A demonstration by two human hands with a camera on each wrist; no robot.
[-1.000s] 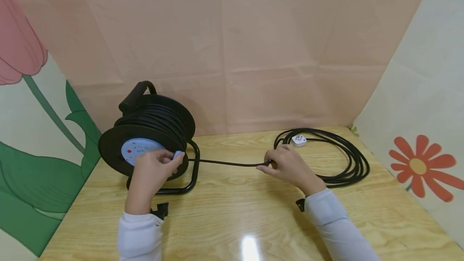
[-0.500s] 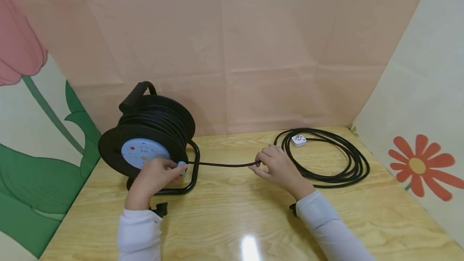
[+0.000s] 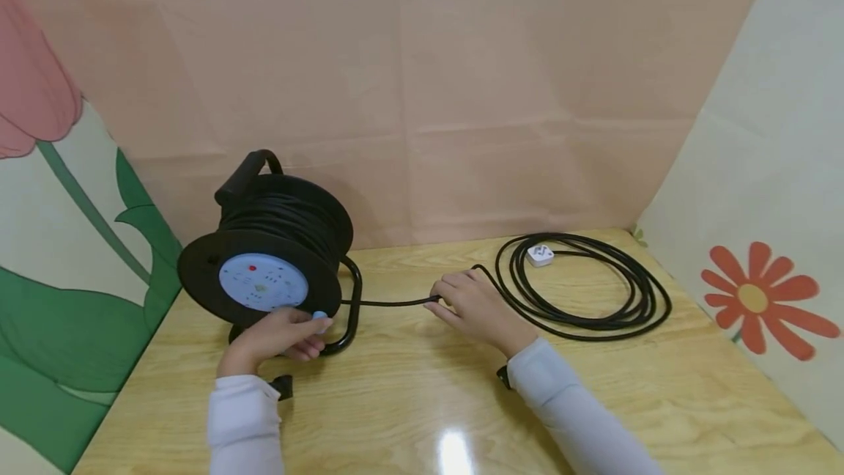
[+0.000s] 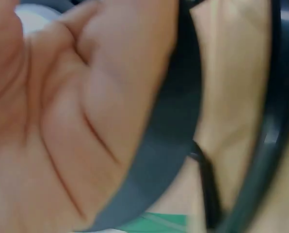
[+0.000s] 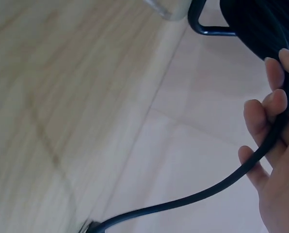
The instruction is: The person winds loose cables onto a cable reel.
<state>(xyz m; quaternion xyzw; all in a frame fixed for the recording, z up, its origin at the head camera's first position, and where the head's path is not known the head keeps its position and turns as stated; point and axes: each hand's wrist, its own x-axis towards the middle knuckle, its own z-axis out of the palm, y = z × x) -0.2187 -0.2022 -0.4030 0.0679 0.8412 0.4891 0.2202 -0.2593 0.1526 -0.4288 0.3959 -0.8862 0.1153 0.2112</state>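
The black cable reel (image 3: 264, 248) stands on the left of the table, its pale blue socket plate (image 3: 262, 282) facing forward. Low on its rim, my left hand (image 3: 285, 336) pinches a small blue knob (image 3: 319, 315). In the left wrist view the palm (image 4: 81, 111) fills much of the picture, and the knob is hidden. From the reel a black cable (image 3: 389, 304) runs right to my right hand (image 3: 478, 310), which grips it between thumb and fingers. The right wrist view shows the cable (image 5: 202, 194) crossing those curled fingers and curving away.
Loose loops of the same cable (image 3: 653, 292) lie on the right side of the wooden table (image 3: 395, 402). A white plug (image 3: 540, 255) rests inside the loops. A black tube frame (image 3: 356, 299) supports the reel. Behind hangs a pink sheet (image 3: 409, 94).
The reel has turned, carrying the blue knob and my left hand downward. My right hand has moved left toward the reel with the cable, and the loops' near end has been drawn along.
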